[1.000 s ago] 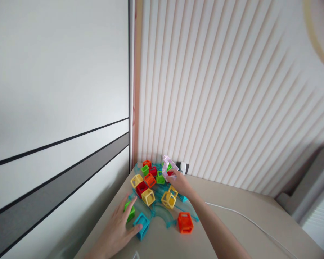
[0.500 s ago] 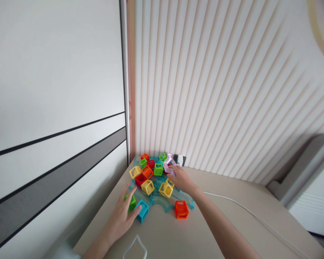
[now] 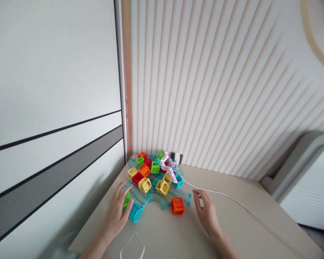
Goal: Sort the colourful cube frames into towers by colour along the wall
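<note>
My left hand (image 3: 118,209) has its fingers spread beside a green cube frame (image 3: 126,202) and a blue cube frame (image 3: 135,211). Its fingers partly cover the green one, and the thumb lies against or just over the blue one. To the right, above the tabletop, my right hand (image 3: 205,210) is loosely curved with a gap between thumb and fingers, and nothing shows in it. Nearest to it is an orange-red cube frame (image 3: 177,206). A lilac zigzag piece (image 3: 164,161) rests on the pile, beside a pale lilac strip (image 3: 172,175).
Yellow (image 3: 162,187), red (image 3: 137,178) and green (image 3: 155,167) cube frames lie heaped with clear blue curved track pieces (image 3: 158,198). A white cable (image 3: 226,195) runs across the table (image 3: 162,235) from a wall plug (image 3: 177,157). A white loop (image 3: 132,247) lies in front.
My right hand has let go of the lilac piece and drawn back towards me, right of the orange-red cube frame. My left hand stays by the green and blue cube frames.
</note>
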{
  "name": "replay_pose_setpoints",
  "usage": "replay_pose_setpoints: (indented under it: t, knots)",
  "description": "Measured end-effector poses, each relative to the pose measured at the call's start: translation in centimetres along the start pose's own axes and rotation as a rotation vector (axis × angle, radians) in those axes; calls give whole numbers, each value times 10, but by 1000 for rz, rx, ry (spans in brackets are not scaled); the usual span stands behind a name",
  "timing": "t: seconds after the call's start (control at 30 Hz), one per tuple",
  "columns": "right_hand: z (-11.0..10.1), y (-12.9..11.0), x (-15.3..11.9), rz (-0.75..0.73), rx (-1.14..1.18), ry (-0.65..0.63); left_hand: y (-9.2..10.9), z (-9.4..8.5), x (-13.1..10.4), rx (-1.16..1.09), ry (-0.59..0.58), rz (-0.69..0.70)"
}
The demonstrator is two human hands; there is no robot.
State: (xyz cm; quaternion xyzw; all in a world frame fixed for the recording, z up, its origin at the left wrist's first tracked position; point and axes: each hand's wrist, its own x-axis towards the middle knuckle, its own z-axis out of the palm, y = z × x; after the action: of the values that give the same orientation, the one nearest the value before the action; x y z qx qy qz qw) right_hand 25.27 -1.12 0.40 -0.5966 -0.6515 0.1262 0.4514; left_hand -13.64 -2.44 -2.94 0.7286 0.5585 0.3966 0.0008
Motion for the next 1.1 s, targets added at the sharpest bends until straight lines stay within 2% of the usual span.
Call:
replay_pose_setpoints:
  t: [0.13, 0.4, 0.5, 0.6, 0.7, 0.8, 0.87, 0.97, 1.1]
  knots:
    - [7, 20, -10, 89, -3, -27, 7, -2, -2, 6, 0, 61]
    - [-2, 23, 3, 205, 8, -39, 15, -12, -4, 92, 34, 219]
    - [-3, 24, 0, 218, 15, -30, 25, -17, -3, 102, 54, 349]
    - [-4, 23, -2, 220, 18, -9, 50, -16, 2, 89, 49, 537]
    - [-3, 20, -3, 195, 20, 9, 86, -1, 14, 22, 40, 715]
    - [-1, 15, -6, 131, 33, 15, 120, 26, 29, -30, -8, 888]
    - [2, 11, -8, 74, 47, 14, 135, 46, 38, -42, -25, 946]
    - [4, 6, -10, -19, 72, -7, 146, 66, 43, -77, -38, 933]
    - [3, 0, -14, -143, 104, -81, 150, 68, 41, -166, -105, 806]
